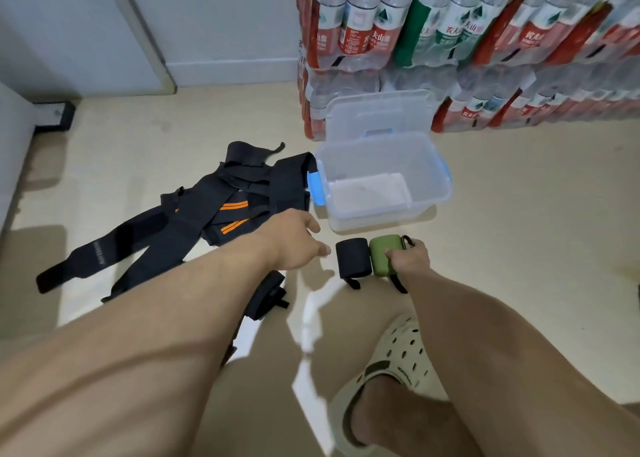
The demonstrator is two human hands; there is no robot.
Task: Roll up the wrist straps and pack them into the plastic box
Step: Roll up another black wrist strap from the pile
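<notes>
Foot in a cream clog (391, 380) nearest the viewer. Beyond it, the right hand (410, 259) grasps a rolled green strap (381, 257) beside one rolled black strap (353, 257); the left hand (294, 242) hovers released. Farther left, a pile of unrolled black straps (214, 207), count unclear. Farthest, one clear plastic box (384, 183), open and holding nothing: two rolls made, none packed.

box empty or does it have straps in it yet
Empty: the box is open, with only its bare bottom showing through the top; both rolled straps lie on the floor outside it.
</notes>
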